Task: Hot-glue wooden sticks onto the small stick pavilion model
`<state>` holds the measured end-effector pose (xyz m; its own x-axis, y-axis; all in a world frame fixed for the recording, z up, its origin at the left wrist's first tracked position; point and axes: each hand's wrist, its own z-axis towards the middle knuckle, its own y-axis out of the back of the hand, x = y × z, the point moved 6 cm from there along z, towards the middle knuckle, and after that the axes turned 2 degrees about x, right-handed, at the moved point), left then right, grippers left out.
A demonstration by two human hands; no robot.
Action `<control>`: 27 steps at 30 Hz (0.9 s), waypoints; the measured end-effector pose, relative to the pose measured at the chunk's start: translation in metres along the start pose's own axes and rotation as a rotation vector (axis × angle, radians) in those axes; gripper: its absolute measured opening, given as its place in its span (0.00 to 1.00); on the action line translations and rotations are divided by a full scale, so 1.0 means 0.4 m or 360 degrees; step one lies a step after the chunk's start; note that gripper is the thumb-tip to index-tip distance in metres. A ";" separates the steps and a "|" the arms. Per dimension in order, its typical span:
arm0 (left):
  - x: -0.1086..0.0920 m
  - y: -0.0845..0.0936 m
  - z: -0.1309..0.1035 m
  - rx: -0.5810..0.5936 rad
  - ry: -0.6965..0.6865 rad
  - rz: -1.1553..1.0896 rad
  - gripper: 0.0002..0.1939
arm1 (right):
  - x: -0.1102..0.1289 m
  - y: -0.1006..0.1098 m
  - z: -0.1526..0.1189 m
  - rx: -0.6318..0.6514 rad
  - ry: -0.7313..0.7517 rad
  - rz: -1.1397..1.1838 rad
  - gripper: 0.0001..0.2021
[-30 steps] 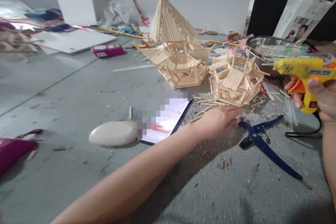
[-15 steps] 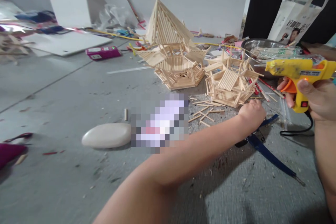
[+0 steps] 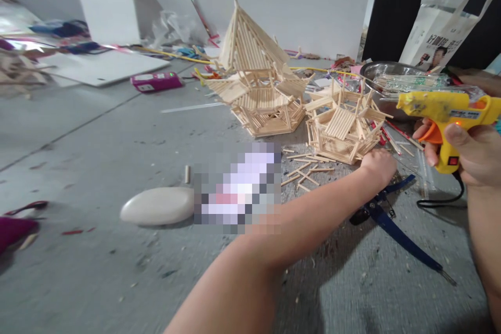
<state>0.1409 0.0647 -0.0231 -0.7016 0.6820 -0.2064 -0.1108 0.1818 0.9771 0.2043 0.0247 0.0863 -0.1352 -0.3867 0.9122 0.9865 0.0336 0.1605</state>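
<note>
My right hand [image 3: 465, 154] grips a yellow glue gun [image 3: 446, 115] with an orange trigger, its nozzle pointing left at the right side. My left hand [image 3: 378, 166] reaches across the grey floor with its fingers curled, right at the front edge of a small wooden stick structure [image 3: 344, 128]. Whether it holds a stick is hidden. A taller stick pagoda [image 3: 256, 83] stands behind to the left. Loose sticks [image 3: 305, 169] lie scattered just left of my left hand.
Blue-handled cutters [image 3: 391, 219] lie under my left wrist. A white oval stone [image 3: 158, 206] and a phone [image 3: 238, 188] lie to the left. A metal bowl [image 3: 385, 70], a bag of sticks [image 3: 415, 82] and a white tote bag [image 3: 442, 23] are at the back right. White boards [image 3: 102, 65] and clutter line the far wall.
My left hand has moved from flat on the floor near the cutters up to the small stick structure and curled its fingers. The glue gun stays about where it was.
</note>
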 end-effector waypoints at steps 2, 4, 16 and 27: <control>0.000 0.018 -0.024 -0.0028 -0.0009 0.0010 0.17 | -0.008 0.010 0.003 -0.0010 -0.0026 0.0011 0.14; -0.007 0.046 -0.066 -0.0086 -0.0125 -0.0001 0.16 | -0.015 0.020 0.005 -0.0038 -0.0055 0.0008 0.16; 0.130 0.096 -0.238 -0.0383 0.0276 -0.2115 0.09 | -0.025 0.014 0.007 -0.0037 -0.0070 0.0004 0.15; 0.183 0.067 -0.233 -0.0509 0.0624 -0.2889 0.11 | -0.039 0.010 0.010 0.0000 -0.0107 -0.0067 0.13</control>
<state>0.0207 0.0535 -0.0073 0.3080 -0.3485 -0.8853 -0.8806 0.2477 -0.4039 0.2099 0.0346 0.0743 -0.1823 -0.3250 0.9280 0.9798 0.0184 0.1990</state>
